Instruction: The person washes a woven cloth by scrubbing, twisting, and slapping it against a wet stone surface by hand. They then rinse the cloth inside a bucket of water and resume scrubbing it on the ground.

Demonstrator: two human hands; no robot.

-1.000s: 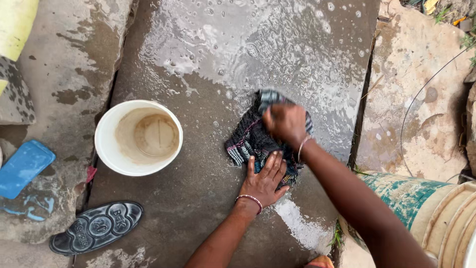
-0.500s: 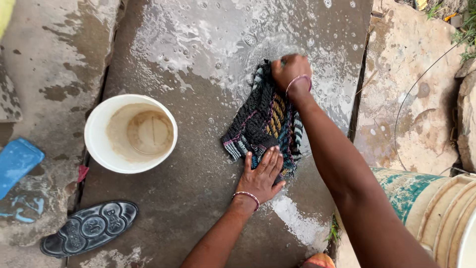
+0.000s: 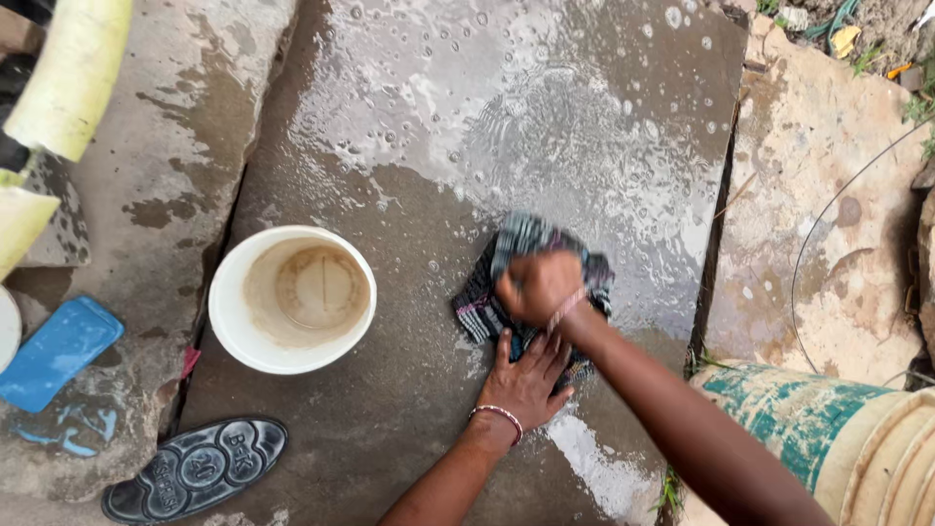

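My right hand (image 3: 538, 285) is fisted around a bunched, dark striped cloth (image 3: 506, 282) on a wet slab (image 3: 409, 409). My left hand (image 3: 526, 378) lies flat, fingers spread, pinning the cloth's near edge. A white bowl (image 3: 234, 321) of murky water sits to the left, with a black sole (image 3: 195, 468) nearer me.

We're outdoors here, in a home's open-air washing spot, right down at ground level. A big wet stone slab (image 3: 409, 146) fills the middle, soapy water and bubbles spread across its far edge. A white bucket (image 3: 292, 298) of murky water stands near the slab's left edge. Off that edge, on rough stained concrete (image 3: 146, 146), lie a blue soap bar (image 3: 58, 351) and a black sandal sole (image 3: 195, 469). Past the right edge, cracked stone, weeds and a paint-smeared drum (image 3: 828, 429).
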